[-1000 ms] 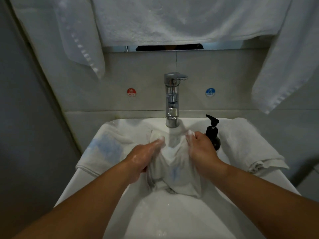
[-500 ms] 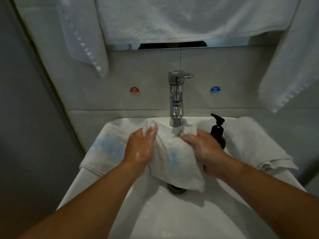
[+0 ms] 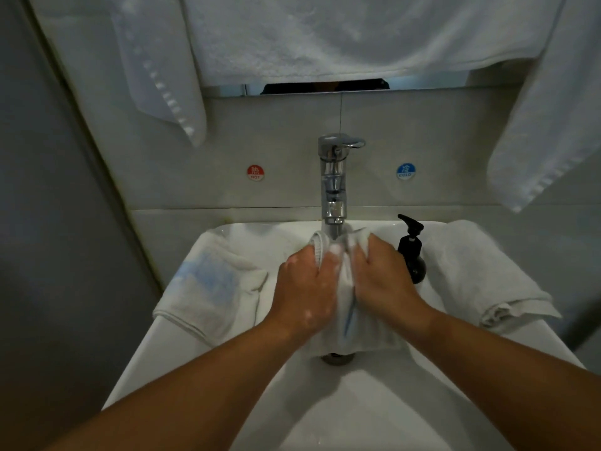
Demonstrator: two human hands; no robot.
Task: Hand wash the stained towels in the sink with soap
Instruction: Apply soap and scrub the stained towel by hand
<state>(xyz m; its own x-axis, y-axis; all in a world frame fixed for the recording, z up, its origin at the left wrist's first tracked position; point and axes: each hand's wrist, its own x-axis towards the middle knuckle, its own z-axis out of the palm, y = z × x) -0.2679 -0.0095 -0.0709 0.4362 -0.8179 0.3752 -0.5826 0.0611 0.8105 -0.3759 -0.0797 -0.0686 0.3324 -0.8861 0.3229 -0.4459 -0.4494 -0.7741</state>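
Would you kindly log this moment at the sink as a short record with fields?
left hand: soapy, grips the held towel
right hand: grips the same towel
held towel: bunched between both hands, below the tap, above the drain
waiting towel: blue-stained, draped over the left rim of the sink
folded towel: lies on the right rim
soap bottle: black pump, upright, right of the right hand

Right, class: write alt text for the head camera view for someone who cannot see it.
A person's left hand and right hand grip a bunched white towel under the tap over a white sink. A blue-stained towel lies on the sink's left rim; a black pump bottle and a plain towel sit on its right.
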